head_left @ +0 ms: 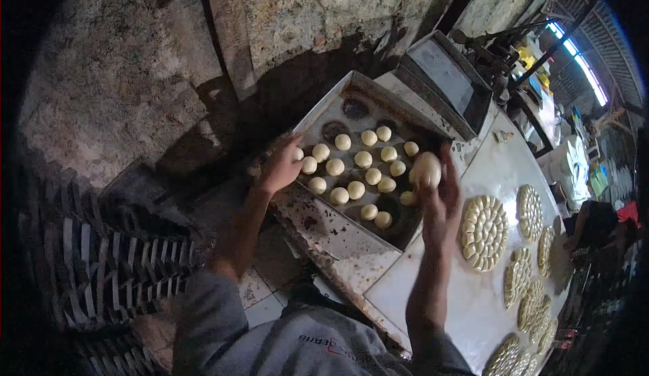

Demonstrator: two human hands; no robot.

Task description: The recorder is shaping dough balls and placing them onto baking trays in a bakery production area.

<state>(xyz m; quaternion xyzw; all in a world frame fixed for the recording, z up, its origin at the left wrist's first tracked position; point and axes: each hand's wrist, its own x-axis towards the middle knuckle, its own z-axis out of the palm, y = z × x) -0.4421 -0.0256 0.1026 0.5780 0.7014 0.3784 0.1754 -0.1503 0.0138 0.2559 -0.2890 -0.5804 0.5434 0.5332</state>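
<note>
A worn metal tray [358, 100] sits at the table's back edge, holding several pale, round dough balls [355, 189] spread over its dark bottom. My left hand [280, 166] grips the tray's left side, fingers curled at the rim beside a dough ball. At the tray's right side, my right hand [438, 190] is closed around a larger pale lump of dough [426, 168], raised in the fingers; whether it is one piece or more is unclear. To the right, several scored rounds of dough [484, 232] lie on the white tabletop [405, 288].
Another metal pan [443, 82] stands behind the tray, against a stained wall [135, 72]. Bags and clutter [564, 163] fill the right background. Dark stacked slats [115, 268] are at lower left, beside a tiled floor [263, 305].
</note>
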